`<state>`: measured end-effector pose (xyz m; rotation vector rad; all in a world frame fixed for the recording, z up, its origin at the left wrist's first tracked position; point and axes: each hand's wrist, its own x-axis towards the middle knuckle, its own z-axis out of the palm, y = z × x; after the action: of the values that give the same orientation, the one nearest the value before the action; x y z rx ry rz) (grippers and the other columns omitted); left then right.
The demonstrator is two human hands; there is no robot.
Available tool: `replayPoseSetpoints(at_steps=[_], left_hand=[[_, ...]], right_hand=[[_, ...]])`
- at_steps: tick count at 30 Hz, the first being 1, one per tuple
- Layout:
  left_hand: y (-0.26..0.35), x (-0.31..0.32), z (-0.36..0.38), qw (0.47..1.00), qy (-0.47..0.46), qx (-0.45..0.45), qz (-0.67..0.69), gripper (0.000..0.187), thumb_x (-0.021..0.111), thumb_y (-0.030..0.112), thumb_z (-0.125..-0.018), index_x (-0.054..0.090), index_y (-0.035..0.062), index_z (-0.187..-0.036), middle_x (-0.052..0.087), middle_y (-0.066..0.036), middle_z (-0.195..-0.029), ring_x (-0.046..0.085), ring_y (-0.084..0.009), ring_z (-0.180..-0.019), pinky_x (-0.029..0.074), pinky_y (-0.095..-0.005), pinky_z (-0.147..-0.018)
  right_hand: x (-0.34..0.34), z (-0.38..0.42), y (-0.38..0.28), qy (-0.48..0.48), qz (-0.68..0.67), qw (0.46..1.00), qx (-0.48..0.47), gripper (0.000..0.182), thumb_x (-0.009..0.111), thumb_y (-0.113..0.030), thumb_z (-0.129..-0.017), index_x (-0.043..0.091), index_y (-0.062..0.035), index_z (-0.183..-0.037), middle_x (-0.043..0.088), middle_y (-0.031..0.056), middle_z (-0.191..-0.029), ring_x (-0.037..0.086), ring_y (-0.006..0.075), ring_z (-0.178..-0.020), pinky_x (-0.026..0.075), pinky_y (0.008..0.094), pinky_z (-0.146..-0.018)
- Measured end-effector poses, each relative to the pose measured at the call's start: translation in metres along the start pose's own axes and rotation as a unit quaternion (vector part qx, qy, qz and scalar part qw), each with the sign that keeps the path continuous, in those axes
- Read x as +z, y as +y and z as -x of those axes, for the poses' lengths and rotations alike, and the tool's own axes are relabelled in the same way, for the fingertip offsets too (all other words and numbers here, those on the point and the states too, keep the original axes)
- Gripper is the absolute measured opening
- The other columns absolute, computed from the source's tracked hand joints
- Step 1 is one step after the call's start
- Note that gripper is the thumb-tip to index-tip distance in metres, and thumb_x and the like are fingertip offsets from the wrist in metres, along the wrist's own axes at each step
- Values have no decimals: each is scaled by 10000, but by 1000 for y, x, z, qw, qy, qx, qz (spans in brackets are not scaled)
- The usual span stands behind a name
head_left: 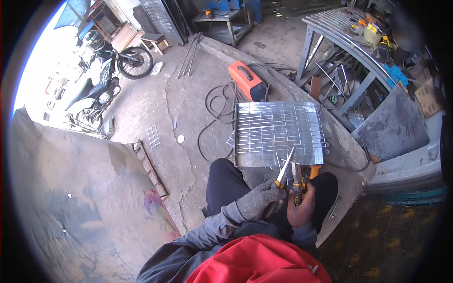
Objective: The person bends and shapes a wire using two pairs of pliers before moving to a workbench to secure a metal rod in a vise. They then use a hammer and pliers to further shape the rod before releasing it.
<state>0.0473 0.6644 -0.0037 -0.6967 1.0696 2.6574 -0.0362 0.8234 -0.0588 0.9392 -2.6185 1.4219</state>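
My left hand (pixel 257 203), in a grey knit glove, is closed around long-nose pliers (pixel 285 169) with yellow-and-black handles. Their slim jaws point up and away from me. Close beside them, my bare right hand (pixel 302 211) grips combination pliers (pixel 296 179), also yellow and black, held upright with the jaws up. The two tools' heads nearly meet in this view. Just beyond them a wire mesh (pixel 276 129) lies over a shiny sheet-metal tray (pixel 309 158) in front of my knees. A yellow object (pixel 314 170) shows partly at the tray's near right corner.
An orange machine (pixel 247 81) with a black handle stands behind the tray, a dark cable (pixel 206 111) looped beside it. At right is a cluttered metal workbench (pixel 339 21). A motorcycle (pixel 96 85) is parked at left. A small mesh piece (pixel 153 136) lies on the concrete floor.
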Motion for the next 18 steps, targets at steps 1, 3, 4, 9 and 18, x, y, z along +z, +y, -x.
replayPoseSetpoints(at_steps=[1,3,4,9,18], left_hand=[[-3,0,-2,1000,1,5,0,170,631,176,-935,591,54,-1048,590,-22,-848,573,-119,-758,478,-259,-698],[-5,0,-3,1000,2,16,-10,182,639,164,-924,587,46,-1054,595,-34,-849,579,-128,-735,481,-266,-665],[-2,2,-1,1000,3,19,-10,182,639,164,-924,587,46,-1054,595,-34,-849,579,-128,-735,481,-266,-665],[-8,5,-1,998,-37,50,19,151,630,145,-885,660,0,-862,643,-95,-680,572,-128,-531,423,-225,-477],[-29,-5,-10,996,-24,33,83,151,640,110,-843,643,-14,-930,642,-88,-715,610,-152,-614,474,-257,-558]], right_hand=[[-1,0,2,6,0,1000,-5,522,692,-98,-863,459,39,-1310,570,209,-1037,620,347,-893,495,422,-770],[-2,-1,1,-3,1,1000,2,524,696,-105,-851,467,36,-1301,582,216,-1033,628,364,-892,500,428,-771],[-3,-1,0,-12,3,1000,13,526,700,-111,-840,475,32,-1293,594,223,-1029,637,381,-890,506,434,-771],[-5,-1,3,-46,22,999,12,538,702,-123,-814,490,39,-1281,613,263,-1081,636,444,-974,511,468,-825],[-2,5,6,-85,-44,994,47,543,664,-94,-789,495,63,-1280,610,298,-1095,609,491,-1017,494,490,-860]])
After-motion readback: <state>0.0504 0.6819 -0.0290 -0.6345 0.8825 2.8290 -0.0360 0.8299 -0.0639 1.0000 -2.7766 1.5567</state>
